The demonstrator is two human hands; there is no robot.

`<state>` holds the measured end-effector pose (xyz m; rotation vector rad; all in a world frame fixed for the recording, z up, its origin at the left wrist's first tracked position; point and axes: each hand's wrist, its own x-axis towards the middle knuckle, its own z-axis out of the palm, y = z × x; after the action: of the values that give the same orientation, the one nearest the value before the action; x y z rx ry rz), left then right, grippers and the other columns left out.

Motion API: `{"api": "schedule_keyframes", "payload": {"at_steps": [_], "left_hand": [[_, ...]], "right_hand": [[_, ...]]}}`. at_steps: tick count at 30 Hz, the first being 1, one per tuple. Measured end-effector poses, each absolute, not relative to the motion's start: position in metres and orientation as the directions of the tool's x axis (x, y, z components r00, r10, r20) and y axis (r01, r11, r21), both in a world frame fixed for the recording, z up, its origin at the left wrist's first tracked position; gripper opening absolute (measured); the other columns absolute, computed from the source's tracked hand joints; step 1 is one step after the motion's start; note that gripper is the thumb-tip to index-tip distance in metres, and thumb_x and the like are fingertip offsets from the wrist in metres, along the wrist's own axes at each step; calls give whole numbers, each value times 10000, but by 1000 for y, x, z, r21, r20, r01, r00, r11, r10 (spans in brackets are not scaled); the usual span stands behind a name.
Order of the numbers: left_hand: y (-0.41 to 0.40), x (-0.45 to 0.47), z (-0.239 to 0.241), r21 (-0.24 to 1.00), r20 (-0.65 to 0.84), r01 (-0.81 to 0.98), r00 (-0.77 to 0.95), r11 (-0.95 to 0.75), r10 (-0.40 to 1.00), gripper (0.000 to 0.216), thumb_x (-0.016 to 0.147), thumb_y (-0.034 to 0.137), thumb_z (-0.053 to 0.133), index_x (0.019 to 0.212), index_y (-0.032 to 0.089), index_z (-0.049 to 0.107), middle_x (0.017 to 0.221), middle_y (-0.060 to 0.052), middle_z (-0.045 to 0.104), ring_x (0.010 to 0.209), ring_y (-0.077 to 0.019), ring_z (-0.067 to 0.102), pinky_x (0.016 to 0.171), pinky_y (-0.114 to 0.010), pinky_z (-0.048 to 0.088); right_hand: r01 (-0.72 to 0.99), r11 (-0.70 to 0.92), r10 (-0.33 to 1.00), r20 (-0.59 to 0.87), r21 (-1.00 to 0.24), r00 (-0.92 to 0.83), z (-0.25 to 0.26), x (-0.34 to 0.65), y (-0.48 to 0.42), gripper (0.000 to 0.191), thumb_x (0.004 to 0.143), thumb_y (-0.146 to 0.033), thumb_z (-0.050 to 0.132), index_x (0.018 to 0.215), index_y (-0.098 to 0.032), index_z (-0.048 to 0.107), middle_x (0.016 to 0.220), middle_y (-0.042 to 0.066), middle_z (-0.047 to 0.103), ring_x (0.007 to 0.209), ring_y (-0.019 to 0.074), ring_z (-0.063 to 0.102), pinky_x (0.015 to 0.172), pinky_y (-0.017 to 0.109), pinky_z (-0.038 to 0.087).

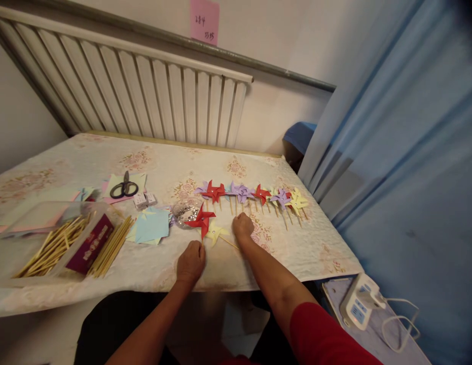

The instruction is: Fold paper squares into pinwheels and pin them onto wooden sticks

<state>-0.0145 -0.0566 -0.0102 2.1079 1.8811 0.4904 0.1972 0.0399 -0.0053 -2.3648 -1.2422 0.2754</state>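
My left hand [190, 261] is closed around the stick of a red paper pinwheel [201, 221], its blades upright above my fingers. Just behind it lies a yellow pinwheel [214, 232], whose stick runs right towards my right forearm. My right hand [243, 226] forms a fist in front of a row of finished pinwheels; whatever it holds, if anything, is hidden. That row includes a purple pinwheel [241, 192], a red pinwheel [261, 194] and a yellow pinwheel [297, 202], sticks pointing towards me. A clear bowl [178, 215] of small shiny pieces sits behind the red pinwheel in my left hand.
Left of my hands are blue and yellow paper squares [152, 224], small white boxes [140, 201] and scissors [124, 189] on more paper. A clear plastic container [41, 205] of wooden sticks [57, 246] lies far left. A radiator [155, 96] stands behind; a power strip [359, 306] is at right.
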Motion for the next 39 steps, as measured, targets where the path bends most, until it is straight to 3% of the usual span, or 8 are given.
{"api": "schedule_keyframes", "payload": {"at_steps": [11, 20, 27, 33, 39], "left_hand": [[-57, -13, -5, 399, 54, 911, 95, -109, 994, 242, 1016, 299, 335, 908, 195, 525, 972, -79, 639, 859, -197, 611, 718, -315, 355], [-57, -12, -3, 389, 74, 914, 95, -117, 993, 260, 1012, 296, 334, 917, 187, 550, 977, -88, 636, 874, -201, 605, 738, -316, 371], [-57, -11, -3, 383, 60, 918, 84, -101, 995, 269, 1016, 315, 327, 929, 190, 549, 985, -86, 640, 866, -202, 609, 713, -320, 356], [-57, -12, -3, 386, 67, 915, 99, -117, 993, 259, 1015, 313, 328, 918, 195, 536, 979, -81, 637, 868, -205, 608, 715, -323, 358], [-57, -12, -5, 380, 77, 917, 102, -123, 992, 264, 1015, 305, 319, 911, 197, 536, 974, -85, 636, 873, -206, 608, 730, -323, 366]], "right_hand": [[716, -420, 855, 22, -558, 519, -3, 205, 23, 175, 884, -285, 520, 890, -213, 679, 875, 48, 719, 821, 187, 634, 672, 260, 390], [734, -228, 955, -1, -640, 296, -2, 216, -39, 125, 803, -245, 607, 703, -188, 655, 669, -21, 630, 659, 122, 542, 612, 222, 329], [888, -36, 997, 45, -459, 64, -3, 213, -65, 61, 771, -167, 647, 711, -172, 650, 765, 27, 650, 740, 141, 540, 680, 239, 339], [951, -48, 998, 10, -307, 54, -8, 208, -74, 113, 857, -181, 573, 842, -169, 684, 882, 78, 678, 794, 169, 573, 701, 263, 358], [944, -61, 997, 23, -325, 73, -4, 210, -81, 113, 852, -158, 573, 808, -171, 676, 859, 74, 688, 801, 169, 588, 708, 261, 360]]}}
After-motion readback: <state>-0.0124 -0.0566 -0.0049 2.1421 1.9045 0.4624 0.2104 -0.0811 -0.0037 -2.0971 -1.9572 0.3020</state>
